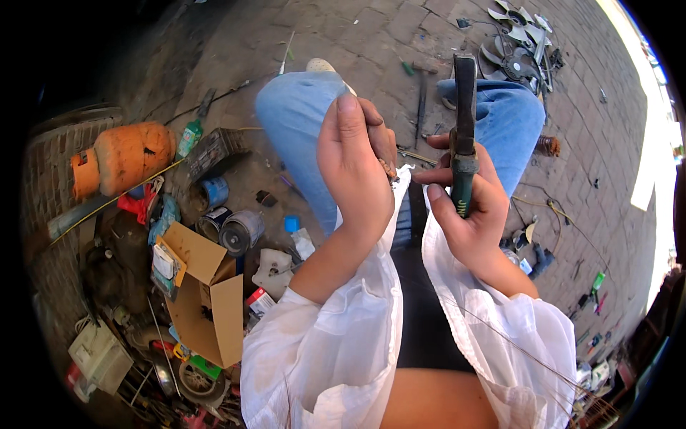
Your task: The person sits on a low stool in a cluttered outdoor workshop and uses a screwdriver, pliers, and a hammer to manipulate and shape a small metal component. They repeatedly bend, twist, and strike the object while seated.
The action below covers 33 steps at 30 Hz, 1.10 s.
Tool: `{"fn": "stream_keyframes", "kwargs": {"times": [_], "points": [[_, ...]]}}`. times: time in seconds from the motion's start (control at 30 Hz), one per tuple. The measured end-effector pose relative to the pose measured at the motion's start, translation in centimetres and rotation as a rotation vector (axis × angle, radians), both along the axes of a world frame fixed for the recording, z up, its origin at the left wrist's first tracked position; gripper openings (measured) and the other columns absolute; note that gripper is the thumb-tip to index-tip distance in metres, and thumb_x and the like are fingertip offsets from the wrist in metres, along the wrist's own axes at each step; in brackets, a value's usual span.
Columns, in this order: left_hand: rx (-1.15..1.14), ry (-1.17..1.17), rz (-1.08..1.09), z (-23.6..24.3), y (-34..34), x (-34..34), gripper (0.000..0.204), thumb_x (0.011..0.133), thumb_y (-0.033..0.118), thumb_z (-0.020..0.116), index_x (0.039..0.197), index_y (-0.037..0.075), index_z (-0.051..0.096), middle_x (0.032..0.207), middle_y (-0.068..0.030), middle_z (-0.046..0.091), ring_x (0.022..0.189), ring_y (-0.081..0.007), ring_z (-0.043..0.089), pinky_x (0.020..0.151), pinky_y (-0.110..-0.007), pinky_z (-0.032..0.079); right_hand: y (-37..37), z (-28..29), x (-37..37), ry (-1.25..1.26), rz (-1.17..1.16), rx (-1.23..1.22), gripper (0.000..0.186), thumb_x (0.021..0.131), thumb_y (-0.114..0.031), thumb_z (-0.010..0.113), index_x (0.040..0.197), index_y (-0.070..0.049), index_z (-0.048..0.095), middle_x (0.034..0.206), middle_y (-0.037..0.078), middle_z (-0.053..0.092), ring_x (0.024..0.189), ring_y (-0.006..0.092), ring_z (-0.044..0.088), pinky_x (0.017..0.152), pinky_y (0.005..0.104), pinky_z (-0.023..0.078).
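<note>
My left hand [361, 164] is raised in front of my lap, fingers curled together around something mostly hidden. A small copper-coloured piece [388, 170] shows at its lower inner edge; its kind cannot be made out. To the right, my right hand [475, 207] grips a green-handled tool [464, 114] upright, its long dark metal head pointing away from me. I see the tool nearly edge-on, so its exact kind is unclear. The right fingertips point toward the left hand, with a gap between the hands. On the ground between my knees lies a hammer [421, 100].
To my left stand an orange gas cylinder [136, 157], an open cardboard box [225, 314], a metal can [241, 232] and a dark crate [214, 154]. Fan blades and a motor [516, 66] lie beyond my right knee. Loose wires [550, 206] and a rusty coil [549, 146] lie at right.
</note>
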<state>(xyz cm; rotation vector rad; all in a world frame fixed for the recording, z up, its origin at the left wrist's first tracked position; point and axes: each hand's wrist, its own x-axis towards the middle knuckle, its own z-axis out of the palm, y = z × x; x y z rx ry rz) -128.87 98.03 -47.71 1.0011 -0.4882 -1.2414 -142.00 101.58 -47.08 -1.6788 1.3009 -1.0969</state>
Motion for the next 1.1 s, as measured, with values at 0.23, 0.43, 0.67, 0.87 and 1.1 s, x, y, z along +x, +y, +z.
{"fn": "stream_keyframes", "kwargs": {"times": [0.23, 0.43, 0.67, 0.87, 1.1], "points": [[0.017, 0.034, -0.025, -0.3, -0.2, 0.0, 0.033, 0.102, 0.031, 0.041, 0.079, 0.008, 0.045, 0.046, 0.0037, 0.029, 0.037, -0.0053, 0.021, 0.038, -0.025, 0.018, 1.0, 0.3, -0.9, 0.051, 0.066, 0.061, 0.019, 0.067, 0.000, 0.072, 0.086, 0.000, 0.072, 0.110, 0.015, 0.057, 0.089, 0.0233, 0.064, 0.075, 0.0291, 0.050], [0.029, 0.007, -0.027, -0.3, 0.2, -0.5, 0.032, 0.102, 0.030, 0.041, 0.080, 0.008, 0.045, 0.047, 0.0028, 0.031, 0.038, -0.0057, 0.024, 0.038, -0.025, 0.021, 0.1, 0.7, 0.5, 0.018, 0.017, 0.007, 0.014, 0.069, -0.004, 0.076, 0.080, 0.001, 0.068, 0.109, 0.017, 0.056, 0.091, 0.0260, 0.060, 0.077, 0.0319, 0.048], [0.023, 0.002, 0.049, -0.4, -0.3, 0.8, 0.029, 0.101, 0.028, 0.042, 0.081, 0.008, 0.046, 0.048, 0.0019, 0.034, 0.039, -0.0066, 0.028, 0.039, -0.024, 0.024, 0.6, -0.5, -1.8, -0.047, 0.258, 0.130, 0.017, 0.072, -0.009, 0.074, 0.072, 0.003, 0.062, 0.113, 0.022, 0.054, 0.092, 0.0310, 0.058, 0.079, 0.0350, 0.047], [-0.001, -0.045, 0.096, -0.6, -0.8, 1.5, 0.028, 0.101, 0.028, 0.041, 0.083, 0.007, 0.046, 0.051, -0.0007, 0.045, 0.040, -0.0057, 0.038, 0.039, -0.022, 0.027, 1.9, -1.1, -3.3, 0.075, 0.386, 0.138, 0.019, 0.069, -0.009, 0.074, 0.075, 0.004, 0.062, 0.115, 0.024, 0.053, 0.095, 0.0338, 0.058, 0.081, 0.0361, 0.048], [-0.041, -0.133, 0.132, -0.3, -0.6, 1.7, 0.027, 0.100, 0.029, 0.046, 0.084, 0.007, 0.046, 0.052, -0.0013, 0.045, 0.039, -0.0058, 0.039, 0.038, -0.022, 0.030, 2.3, -1.0, -3.2, 0.203, 0.402, 0.111, 0.018, 0.070, -0.010, 0.074, 0.078, 0.004, 0.066, 0.118, 0.025, 0.051, 0.098, 0.0351, 0.058, 0.084, 0.0384, 0.048]]}}
